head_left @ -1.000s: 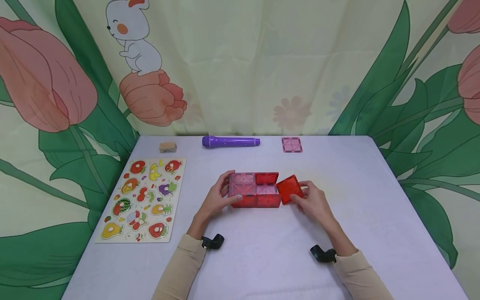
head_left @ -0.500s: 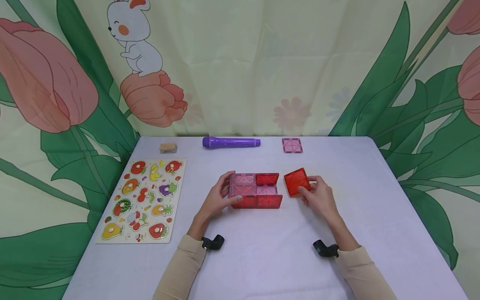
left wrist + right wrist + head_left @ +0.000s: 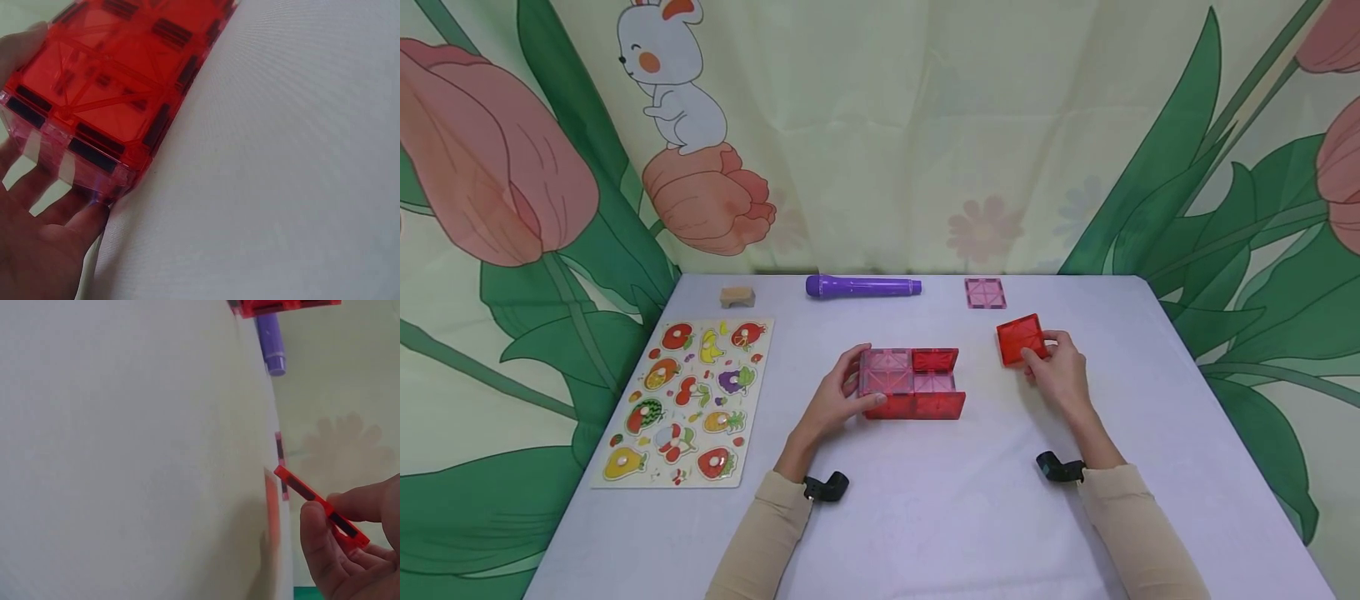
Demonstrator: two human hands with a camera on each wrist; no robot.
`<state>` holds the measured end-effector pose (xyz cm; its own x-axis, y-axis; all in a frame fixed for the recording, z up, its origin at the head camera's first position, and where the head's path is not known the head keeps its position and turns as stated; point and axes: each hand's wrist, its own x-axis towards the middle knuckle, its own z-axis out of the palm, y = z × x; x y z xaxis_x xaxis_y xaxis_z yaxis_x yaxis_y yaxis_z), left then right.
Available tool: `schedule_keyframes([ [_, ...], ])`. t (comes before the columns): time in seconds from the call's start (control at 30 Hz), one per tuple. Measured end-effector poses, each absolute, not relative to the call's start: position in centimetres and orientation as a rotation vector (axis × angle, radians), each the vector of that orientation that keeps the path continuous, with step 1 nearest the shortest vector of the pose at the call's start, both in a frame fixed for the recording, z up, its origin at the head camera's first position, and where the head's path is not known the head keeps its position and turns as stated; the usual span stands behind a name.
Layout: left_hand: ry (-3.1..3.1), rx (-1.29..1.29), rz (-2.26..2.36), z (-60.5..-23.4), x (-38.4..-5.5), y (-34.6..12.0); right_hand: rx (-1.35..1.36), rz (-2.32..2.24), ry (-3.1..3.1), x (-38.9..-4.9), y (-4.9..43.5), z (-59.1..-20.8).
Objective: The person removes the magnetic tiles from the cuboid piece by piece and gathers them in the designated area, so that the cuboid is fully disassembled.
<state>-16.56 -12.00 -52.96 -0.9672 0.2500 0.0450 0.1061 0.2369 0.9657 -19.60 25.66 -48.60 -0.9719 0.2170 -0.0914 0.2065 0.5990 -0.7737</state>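
A box built of magnetic tiles (image 3: 913, 406), red at the front and pink on top at the left, lies mid-table. Its right half is uncovered above, with a red tile upright at the back. My left hand (image 3: 832, 396) grips the box's left end, thumb at the front corner and fingers behind. In the left wrist view, the fingers show through the clear pink end of the tile box (image 3: 103, 75). Off to the box's right, my right hand (image 3: 1063, 371) pinches a red square magnetic tile (image 3: 1020, 338) between thumb and fingers, held tilted above the table.
A pink square tile (image 3: 985, 293) lies at the back edge, beyond the held tile. Left of it are a purple toy microphone (image 3: 863, 287) and a small wooden block (image 3: 737, 297). A fruit puzzle board (image 3: 685, 404) covers the table's left side.
My right hand has carried the red square tile away from the box's right end, to the right and towards the back. The left hand and the box have stayed in place.
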Motion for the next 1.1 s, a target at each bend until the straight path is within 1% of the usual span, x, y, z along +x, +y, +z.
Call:
schedule_keyframes([
  [0.5, 2.367, 0.338, 1.839, -53.0, -16.6, -12.0, -0.526, 1.367, -2.753, -24.1, 28.3, -48.6],
  [0.9, 2.359, 0.339, 1.848, -53.1, -16.7, -12.0, -0.647, 1.363, -2.724, -27.9, 28.8, -49.0],
  [1.1, 2.347, 0.358, 1.864, -53.1, -16.7, -12.1, -0.714, 1.366, -2.735, -29.1, 28.9, -49.2],
])
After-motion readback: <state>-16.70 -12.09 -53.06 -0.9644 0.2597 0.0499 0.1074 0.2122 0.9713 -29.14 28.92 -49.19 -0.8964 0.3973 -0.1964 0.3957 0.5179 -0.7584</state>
